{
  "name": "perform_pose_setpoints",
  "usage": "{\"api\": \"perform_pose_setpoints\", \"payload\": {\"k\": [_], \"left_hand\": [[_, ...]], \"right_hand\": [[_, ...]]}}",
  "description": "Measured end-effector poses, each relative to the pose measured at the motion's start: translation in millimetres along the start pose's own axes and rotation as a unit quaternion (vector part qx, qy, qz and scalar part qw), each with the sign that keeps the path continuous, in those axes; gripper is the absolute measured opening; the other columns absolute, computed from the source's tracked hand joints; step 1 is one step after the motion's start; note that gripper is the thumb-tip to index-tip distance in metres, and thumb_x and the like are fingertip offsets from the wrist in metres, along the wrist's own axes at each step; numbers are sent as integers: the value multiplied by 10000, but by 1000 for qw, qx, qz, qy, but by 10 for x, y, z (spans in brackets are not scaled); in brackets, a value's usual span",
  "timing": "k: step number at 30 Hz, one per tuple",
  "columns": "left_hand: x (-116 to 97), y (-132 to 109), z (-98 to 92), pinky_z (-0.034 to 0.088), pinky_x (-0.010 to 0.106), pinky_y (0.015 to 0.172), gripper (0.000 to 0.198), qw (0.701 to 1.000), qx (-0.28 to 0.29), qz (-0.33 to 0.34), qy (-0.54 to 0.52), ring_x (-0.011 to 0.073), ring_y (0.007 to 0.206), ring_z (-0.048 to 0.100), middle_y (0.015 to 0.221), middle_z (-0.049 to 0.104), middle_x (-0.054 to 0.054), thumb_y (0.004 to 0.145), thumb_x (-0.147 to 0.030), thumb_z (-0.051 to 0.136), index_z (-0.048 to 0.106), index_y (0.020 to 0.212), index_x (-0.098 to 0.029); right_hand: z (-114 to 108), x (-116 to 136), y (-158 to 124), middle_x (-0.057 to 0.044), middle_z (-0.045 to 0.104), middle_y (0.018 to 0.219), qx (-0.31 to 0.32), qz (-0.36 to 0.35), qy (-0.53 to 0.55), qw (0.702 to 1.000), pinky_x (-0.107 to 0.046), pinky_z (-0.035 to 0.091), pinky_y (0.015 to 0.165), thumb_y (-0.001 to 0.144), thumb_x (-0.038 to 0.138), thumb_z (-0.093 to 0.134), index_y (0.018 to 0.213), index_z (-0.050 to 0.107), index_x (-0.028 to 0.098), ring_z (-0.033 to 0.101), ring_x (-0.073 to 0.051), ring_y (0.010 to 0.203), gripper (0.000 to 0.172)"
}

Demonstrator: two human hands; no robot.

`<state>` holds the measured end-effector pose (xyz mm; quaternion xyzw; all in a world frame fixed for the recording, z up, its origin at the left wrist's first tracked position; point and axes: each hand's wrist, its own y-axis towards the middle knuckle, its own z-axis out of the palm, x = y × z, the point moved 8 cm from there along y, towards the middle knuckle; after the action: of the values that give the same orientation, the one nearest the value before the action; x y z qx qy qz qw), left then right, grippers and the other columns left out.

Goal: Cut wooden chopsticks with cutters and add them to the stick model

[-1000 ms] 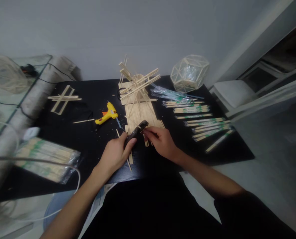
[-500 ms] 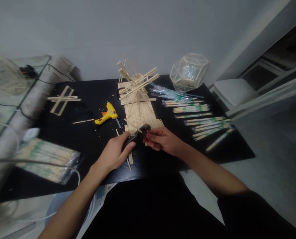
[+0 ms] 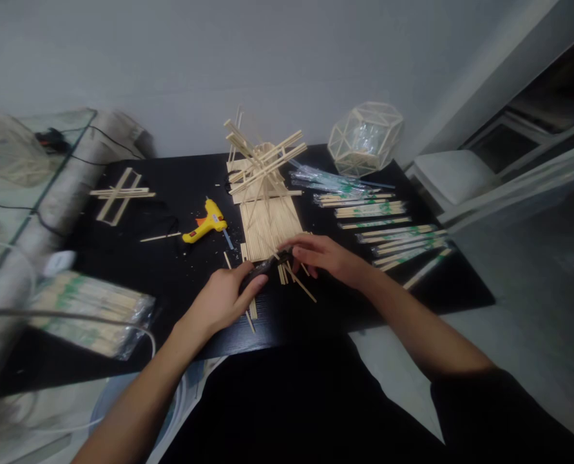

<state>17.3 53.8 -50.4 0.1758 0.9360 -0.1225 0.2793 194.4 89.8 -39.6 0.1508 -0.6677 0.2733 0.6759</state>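
Note:
In my left hand [image 3: 223, 293] is a pair of dark pliers [image 3: 263, 269], with the fingers wrapped round the handles and the head pointing right. My right hand [image 3: 323, 254] reaches over the head with its fingers stretched out and apart. Part of the head is hidden beneath those fingers. A thin wooden stick [image 3: 303, 287] slants down to the right below them; whether the pliers grip it cannot be made out. Just beyond lies a flat panel of bamboo sticks [image 3: 270, 222], bearing a tower-like stick model with crossed blades [image 3: 267, 161].
A yellow glue gun [image 3: 207, 222] lies left of the panel, near a crossed stick frame [image 3: 122, 193]. Wrapped chopsticks [image 3: 371, 210] line the right side, below a many-sided stick frame [image 3: 365, 138]. A plastic-wrapped chopstick pack [image 3: 91, 309] sits at the left front of the black table [image 3: 171, 328].
My right hand has loosened from its pinch by the pliers' head and stretched its fingers over it. A slanting stick now shows below. My left hand stays on the pliers.

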Motion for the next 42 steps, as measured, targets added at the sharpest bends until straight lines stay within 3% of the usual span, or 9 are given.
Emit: {"api": "perform_pose_setpoints", "payload": {"k": [3,6,10,16,22,25,29,35,42], "left_hand": [[-51,18,35,411,304,640,432,1000,17,12,19,214,644,654,708,663,36,1046,-552,376,616,938,-210],[-95,48,88,406,301,618,455,998,33,24,39,212,633,660,719,682,47,1046,-563,361,634,978,-206],[-96,85,122,375,303,573,464,997,26,17,73,219,584,644,657,659,54,1035,-573,372,630,910,-208],[1,92,90,358,299,544,496,996,-2,-2,87,214,533,615,584,603,38,1015,-613,396,645,868,-210],[209,66,-68,387,303,593,509,996,-31,-58,51,214,575,620,580,582,25,1027,-591,371,599,765,-217],[259,49,-176,395,296,608,511,995,-78,-64,-1,199,590,609,600,589,15,1036,-569,338,546,720,-226],[346,14,-240,400,284,607,452,985,-151,-75,-35,184,580,586,599,571,-1,1025,-538,356,521,738,-230],[383,-19,-192,407,275,614,362,981,-177,-62,-45,174,566,571,594,560,-13,994,-492,418,492,752,-232],[398,-40,-175,412,270,625,342,981,-186,-48,-40,179,592,602,629,589,-10,1000,-485,426,509,790,-229]], "right_hand": [[4,8,10,-84,751,988,28,56,29,998,-181,510,425,908,443,732,1093,746,159,751,-193,810,339],[65,-30,26,-79,762,919,37,114,60,991,-231,629,552,910,332,746,983,757,149,767,-186,768,197],[104,-74,60,-56,753,801,26,141,63,988,-243,657,618,924,269,737,881,749,140,756,-153,665,137],[29,-84,61,-44,747,838,7,121,60,991,-239,666,617,890,312,791,872,746,140,762,-154,655,179],[-248,-50,7,-63,735,972,-79,92,58,991,-243,674,608,858,329,826,865,714,150,778,-167,677,211],[-382,-70,9,-39,700,826,-109,84,50,989,-247,673,618,890,281,794,849,696,149,779,-175,676,170],[-486,-131,66,-55,714,861,-140,72,55,986,-288,681,667,916,262,758,844,673,143,775,-170,685,164],[-448,-172,271,-63,723,860,-165,17,23,986,-324,679,767,907,296,766,818,671,148,776,-188,832,198],[-417,-256,422,-60,742,868,-193,-14,-10,981,-305,681,713,849,376,807,827,670,166,740,-171,832,252]]}}
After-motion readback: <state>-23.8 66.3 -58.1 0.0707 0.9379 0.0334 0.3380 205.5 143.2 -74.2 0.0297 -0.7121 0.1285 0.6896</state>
